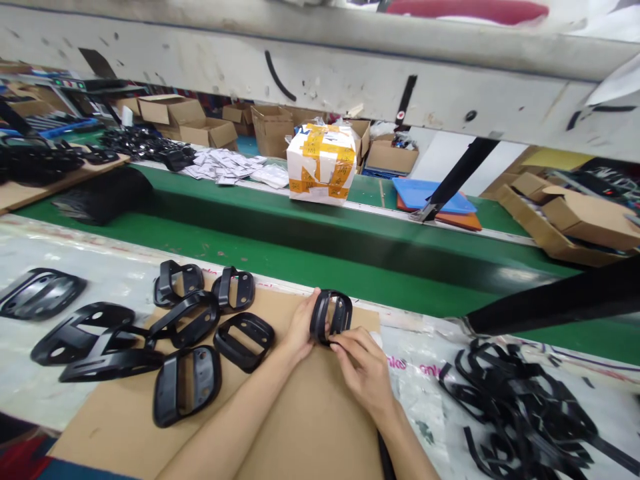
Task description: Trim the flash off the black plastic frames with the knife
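Clamps a black plastic frame (331, 315) on edge with the left grip (300, 330), at the far edge of the cardboard sheet (310, 413); pinches its lower rim with the right grip (363, 363). Could slip from so light a pinch; might roll onto the green conveyor belt (350, 267) just beyond.

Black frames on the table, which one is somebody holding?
The frame at the cardboard's far edge, held upright between the left grip and the right grip. The other frames lie loose to its left, untouched.
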The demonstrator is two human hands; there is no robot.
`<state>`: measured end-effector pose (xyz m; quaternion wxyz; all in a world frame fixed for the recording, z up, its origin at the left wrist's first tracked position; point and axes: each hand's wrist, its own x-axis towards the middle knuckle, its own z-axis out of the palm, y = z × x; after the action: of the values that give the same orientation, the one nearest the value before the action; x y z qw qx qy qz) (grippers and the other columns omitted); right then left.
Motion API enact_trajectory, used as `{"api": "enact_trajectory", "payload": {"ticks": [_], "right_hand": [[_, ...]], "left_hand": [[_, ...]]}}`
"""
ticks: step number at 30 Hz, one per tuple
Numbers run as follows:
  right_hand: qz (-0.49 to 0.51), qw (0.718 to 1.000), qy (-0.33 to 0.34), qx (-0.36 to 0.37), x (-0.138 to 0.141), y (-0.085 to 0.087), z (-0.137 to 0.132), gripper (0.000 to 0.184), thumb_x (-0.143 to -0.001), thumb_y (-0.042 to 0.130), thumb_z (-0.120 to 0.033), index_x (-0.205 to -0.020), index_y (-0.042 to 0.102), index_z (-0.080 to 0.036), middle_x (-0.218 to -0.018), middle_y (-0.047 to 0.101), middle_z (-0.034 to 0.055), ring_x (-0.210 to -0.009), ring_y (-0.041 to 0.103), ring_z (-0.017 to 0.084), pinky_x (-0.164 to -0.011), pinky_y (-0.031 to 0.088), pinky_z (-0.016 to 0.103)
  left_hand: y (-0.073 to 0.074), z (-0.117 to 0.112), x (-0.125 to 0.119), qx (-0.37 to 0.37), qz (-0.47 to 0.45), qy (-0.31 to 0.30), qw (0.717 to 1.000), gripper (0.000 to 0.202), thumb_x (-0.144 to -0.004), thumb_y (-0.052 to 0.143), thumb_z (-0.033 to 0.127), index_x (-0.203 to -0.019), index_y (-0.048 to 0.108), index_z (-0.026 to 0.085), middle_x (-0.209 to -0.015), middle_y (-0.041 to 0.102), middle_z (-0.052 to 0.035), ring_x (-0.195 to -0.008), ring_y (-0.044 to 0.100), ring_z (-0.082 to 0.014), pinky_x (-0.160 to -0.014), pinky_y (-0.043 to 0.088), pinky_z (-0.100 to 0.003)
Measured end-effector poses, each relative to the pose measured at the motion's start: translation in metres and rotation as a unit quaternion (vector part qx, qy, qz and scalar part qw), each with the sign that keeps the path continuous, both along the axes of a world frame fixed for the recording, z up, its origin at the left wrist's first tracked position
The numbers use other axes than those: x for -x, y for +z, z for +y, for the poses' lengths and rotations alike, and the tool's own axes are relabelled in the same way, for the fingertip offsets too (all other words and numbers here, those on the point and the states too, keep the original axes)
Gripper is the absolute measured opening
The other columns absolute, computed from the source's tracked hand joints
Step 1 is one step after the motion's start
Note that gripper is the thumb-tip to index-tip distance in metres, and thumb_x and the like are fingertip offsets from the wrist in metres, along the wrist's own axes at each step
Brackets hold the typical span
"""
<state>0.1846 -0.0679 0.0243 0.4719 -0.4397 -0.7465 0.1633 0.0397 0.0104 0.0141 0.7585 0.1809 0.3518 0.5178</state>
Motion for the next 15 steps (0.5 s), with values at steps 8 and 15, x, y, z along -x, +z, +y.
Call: {"api": "enact_trajectory", "payload": {"ticks": [8,15], "right_hand": [[0.046,0.999,-0.011,0.020,0.0051,0.0021,-0.0016,0.022,-0.103,0.063,-0.013,-0.112,0.077,-0.026,-0.100,0.076,0.0063,-0.089,0.072,0.023,-0.078,0.057,0.036],[0.127,0.989,-0.073,0.029,0.0015,0.0022,-0.0010,0.017,-0.108,0.057,-0.016,-0.106,0.072,-0.025,-0.090,0.071,0.0034,-0.083,0.069,0.020,-0.075,0.056,0.033]], "left_hand": [[-0.0009,0.0002,0.0000,0.010,-0.002,0.018,1.000,0.044,-0.079,0.092,0.049,-0.076,0.070,0.012,-0.064,0.066,-0.0024,-0.052,0.058,-0.0129,-0.051,0.044,-0.022],[0.0012,0.0057,0.0051,0.011,-0.016,0.035,0.999,0.034,-0.083,0.088,0.044,-0.087,0.074,0.013,-0.073,0.069,-0.0028,-0.065,0.065,-0.0151,-0.059,0.052,-0.022]]}}
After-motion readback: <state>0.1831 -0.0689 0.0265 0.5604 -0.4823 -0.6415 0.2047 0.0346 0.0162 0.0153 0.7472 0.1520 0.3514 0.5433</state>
